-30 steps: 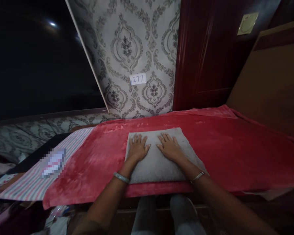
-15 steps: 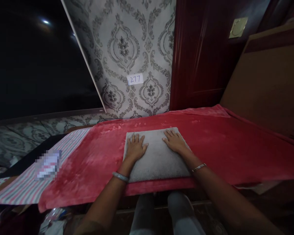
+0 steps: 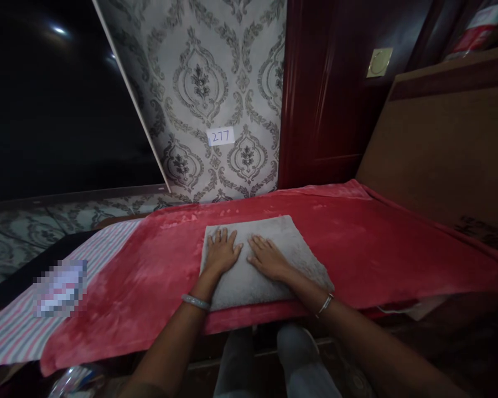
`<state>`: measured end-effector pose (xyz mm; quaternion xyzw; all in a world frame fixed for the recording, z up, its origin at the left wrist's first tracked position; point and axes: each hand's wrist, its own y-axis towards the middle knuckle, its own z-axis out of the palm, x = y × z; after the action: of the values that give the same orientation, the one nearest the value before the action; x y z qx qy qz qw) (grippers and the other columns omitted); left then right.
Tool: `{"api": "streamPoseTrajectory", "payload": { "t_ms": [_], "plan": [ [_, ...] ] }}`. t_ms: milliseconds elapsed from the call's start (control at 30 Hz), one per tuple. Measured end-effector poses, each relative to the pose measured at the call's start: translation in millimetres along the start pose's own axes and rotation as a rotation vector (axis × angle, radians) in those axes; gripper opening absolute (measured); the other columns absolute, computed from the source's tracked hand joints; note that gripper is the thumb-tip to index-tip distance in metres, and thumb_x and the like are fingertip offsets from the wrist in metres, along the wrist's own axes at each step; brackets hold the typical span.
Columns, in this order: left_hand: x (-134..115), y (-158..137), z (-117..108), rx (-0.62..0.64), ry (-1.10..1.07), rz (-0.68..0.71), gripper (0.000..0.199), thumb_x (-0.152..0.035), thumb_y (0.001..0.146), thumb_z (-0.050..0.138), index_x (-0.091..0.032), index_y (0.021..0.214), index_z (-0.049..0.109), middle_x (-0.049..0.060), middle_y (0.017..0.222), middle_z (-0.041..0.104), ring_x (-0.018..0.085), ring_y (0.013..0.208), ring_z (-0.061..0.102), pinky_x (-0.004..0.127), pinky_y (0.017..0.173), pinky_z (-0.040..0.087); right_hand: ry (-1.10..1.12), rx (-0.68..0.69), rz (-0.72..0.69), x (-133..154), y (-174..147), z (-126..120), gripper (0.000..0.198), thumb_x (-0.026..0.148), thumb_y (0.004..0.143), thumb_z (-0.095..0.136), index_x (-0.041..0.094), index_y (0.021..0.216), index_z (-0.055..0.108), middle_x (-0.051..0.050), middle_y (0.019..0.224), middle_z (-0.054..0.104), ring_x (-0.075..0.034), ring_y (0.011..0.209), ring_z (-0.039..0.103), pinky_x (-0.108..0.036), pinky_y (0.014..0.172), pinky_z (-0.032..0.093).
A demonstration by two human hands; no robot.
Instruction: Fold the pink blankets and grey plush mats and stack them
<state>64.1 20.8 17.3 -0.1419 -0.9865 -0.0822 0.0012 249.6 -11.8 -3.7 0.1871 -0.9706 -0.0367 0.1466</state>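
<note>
A grey plush cloth (image 3: pixel 249 284), roughly square, lies flat on a red blanket (image 3: pixel 382 237). My left hand (image 3: pixel 222 251) rests palm down on its left part, fingers spread towards the far edge. Near the middle of the cloth, my right hand (image 3: pixel 269 258) also presses flat, with its fingers pointing up and to the left. Both hands are open and grip nothing. The cloth's right side shows some soft ripples beside my right forearm.
A striped cloth (image 3: pixel 103 243) lies left of the blanket, with a blurred-out item (image 3: pixel 61 287) on it. Behind stand a dark screen (image 3: pixel 66 110) and a wall with a paper label (image 3: pixel 221 136) marked 277. A large cardboard box (image 3: pixel 448 143) stands at the right.
My right hand has slid left from the cloth's right edge to its middle. The left hand stays in place on the cloth. The camera view has turned slightly to the right.
</note>
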Motion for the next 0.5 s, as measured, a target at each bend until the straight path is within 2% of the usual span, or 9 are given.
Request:
{"api": "streamPoseTrajectory", "payload": {
  "t_ms": [67,100,200,267,400,500],
  "plan": [
    [0.0,0.8,0.3,0.000,0.005,0.006,0.063,-0.052,0.101,0.031,-0.023,0.156,0.038,0.016,0.163,0.032,0.037,0.153,0.024,0.061,0.121,0.020,0.042,-0.031,-0.024,-8.4,3.6,-4.5,0.062,0.040,0.102,0.030,0.013,0.157,0.034,-0.012,0.163,0.030,-0.022,0.151,0.027,-0.041,0.123,0.023],
    [-0.4,0.9,0.1,0.001,0.009,0.005,0.063,-0.053,0.100,0.031,-0.023,0.156,0.038,0.016,0.163,0.032,0.037,0.153,0.024,0.061,0.120,0.020,0.040,-0.077,0.017,-16.4,6.4,-9.4,0.061,0.036,0.102,0.029,0.012,0.157,0.035,-0.012,0.162,0.032,-0.021,0.150,0.029,-0.040,0.122,0.025],
    [-1.9,0.1,-1.6,0.010,0.023,-0.008,0.063,-0.052,0.100,0.031,-0.023,0.156,0.037,0.016,0.163,0.032,0.036,0.153,0.024,0.060,0.121,0.021,-0.047,-0.209,0.277,-42.4,13.4,-23.6,0.060,0.030,0.101,0.029,0.012,0.158,0.033,-0.013,0.163,0.030,-0.025,0.152,0.026,-0.044,0.123,0.023],
    [-2.2,-0.7,-4.1,0.023,0.032,-0.017,0.063,-0.052,0.101,0.031,-0.023,0.156,0.037,0.016,0.164,0.031,0.035,0.153,0.023,0.059,0.121,0.020,-0.113,-0.192,0.387,-52.7,14.7,-25.6,0.059,0.030,0.102,0.029,0.013,0.158,0.033,-0.012,0.164,0.028,-0.027,0.152,0.023,-0.048,0.122,0.021],
    [-5.4,0.9,-14.5,0.097,0.021,-0.041,0.064,-0.051,0.101,0.031,-0.022,0.157,0.035,0.015,0.165,0.028,0.035,0.154,0.020,0.060,0.121,0.019,-0.165,-0.148,0.404,-53.3,11.6,-16.6,0.057,0.032,0.103,0.027,0.014,0.156,0.036,-0.012,0.164,0.029,-0.027,0.152,0.023,-0.049,0.122,0.020],
    [-21.5,6.7,-22.9,0.127,-0.010,-0.025,0.065,-0.053,0.100,0.033,-0.021,0.156,0.037,0.017,0.165,0.029,0.037,0.153,0.022,0.062,0.121,0.019,-0.173,-0.162,0.408,-50.6,9.7,-12.4,0.057,0.034,0.103,0.027,0.014,0.156,0.036,-0.010,0.164,0.030,-0.027,0.152,0.023,-0.048,0.122,0.020]
  ]
}}
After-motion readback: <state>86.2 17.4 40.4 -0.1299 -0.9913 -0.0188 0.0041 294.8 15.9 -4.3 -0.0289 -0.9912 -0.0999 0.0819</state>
